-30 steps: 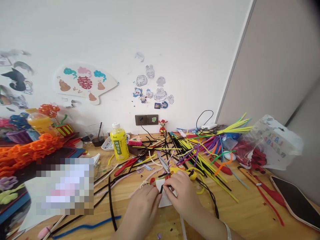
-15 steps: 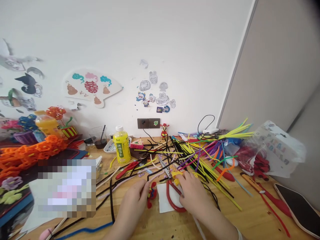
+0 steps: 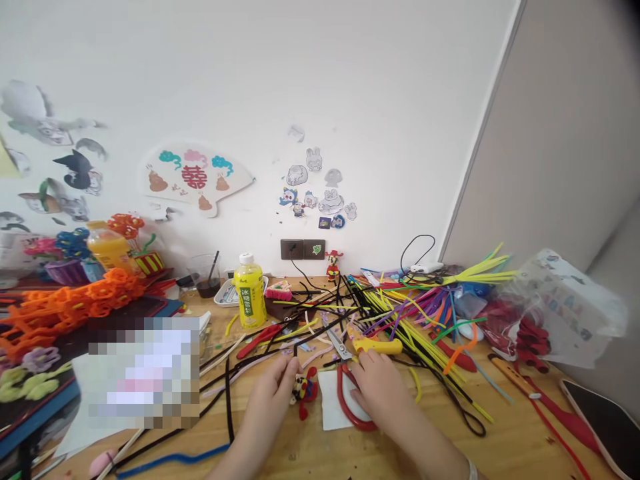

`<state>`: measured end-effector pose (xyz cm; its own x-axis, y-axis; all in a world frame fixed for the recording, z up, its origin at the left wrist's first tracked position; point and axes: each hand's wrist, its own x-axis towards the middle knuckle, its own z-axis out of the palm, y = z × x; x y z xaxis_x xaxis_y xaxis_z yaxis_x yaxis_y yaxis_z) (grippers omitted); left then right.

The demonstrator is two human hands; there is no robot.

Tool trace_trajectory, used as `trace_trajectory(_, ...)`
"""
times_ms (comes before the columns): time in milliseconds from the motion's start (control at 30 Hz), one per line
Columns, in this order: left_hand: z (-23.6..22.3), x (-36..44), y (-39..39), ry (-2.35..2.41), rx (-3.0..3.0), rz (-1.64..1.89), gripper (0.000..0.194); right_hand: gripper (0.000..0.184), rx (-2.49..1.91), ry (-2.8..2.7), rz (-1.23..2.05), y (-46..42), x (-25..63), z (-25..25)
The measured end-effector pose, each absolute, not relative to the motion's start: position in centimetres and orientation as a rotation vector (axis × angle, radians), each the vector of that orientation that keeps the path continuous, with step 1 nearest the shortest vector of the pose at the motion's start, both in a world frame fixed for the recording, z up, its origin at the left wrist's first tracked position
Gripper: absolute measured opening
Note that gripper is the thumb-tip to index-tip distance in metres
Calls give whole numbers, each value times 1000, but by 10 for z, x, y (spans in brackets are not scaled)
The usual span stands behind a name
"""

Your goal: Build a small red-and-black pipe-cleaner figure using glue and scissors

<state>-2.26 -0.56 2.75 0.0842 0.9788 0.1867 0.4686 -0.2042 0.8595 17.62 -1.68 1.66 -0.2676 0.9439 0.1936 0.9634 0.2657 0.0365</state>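
Note:
My left hand [image 3: 270,397] is pinched on a small red pipe-cleaner figure [image 3: 305,391]; a black pipe cleaner [image 3: 296,352] rises from its fingertips. Just right of the figure a white paper scrap [image 3: 329,408] lies on the wooden desk [image 3: 500,440]. My right hand [image 3: 383,393] lies over the red-handled scissors [image 3: 349,408] and grips their handle loop. The scissor blades [image 3: 341,347] point away from me. A yellow-handled tool [image 3: 379,346] lies just beyond my right fingertips.
A heap of coloured pipe cleaners [image 3: 415,307] covers the desk's middle and right. A yellow bottle [image 3: 250,291], a cup [image 3: 205,274] and orange pipe-cleaner flowers [image 3: 75,300] stand left. A plastic bag [image 3: 565,307] and a phone [image 3: 605,423] are at the right.
Both hands were together over the white paper. My right hand has moved onto the red scissors, and my left hand has drawn left with the red figure. The view has shifted slightly.

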Motion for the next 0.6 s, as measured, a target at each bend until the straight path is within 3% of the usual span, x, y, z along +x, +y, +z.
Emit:
trace_trajectory(300, 25, -21, -6, 1347, 1631, 1150, 30, 29, -2098, -2067, -204, -15, 164, -2)
trace_trajectory(433, 23, -23, -2, 1275, 1575, 1157, 31, 23, -2124, -2043, -149, -12, 177, 4)
trace_trajectory(600, 26, -24, -1, 1255, 1503, 1152, 32, 16, -1933, -1898, 345, -12, 200, 12)
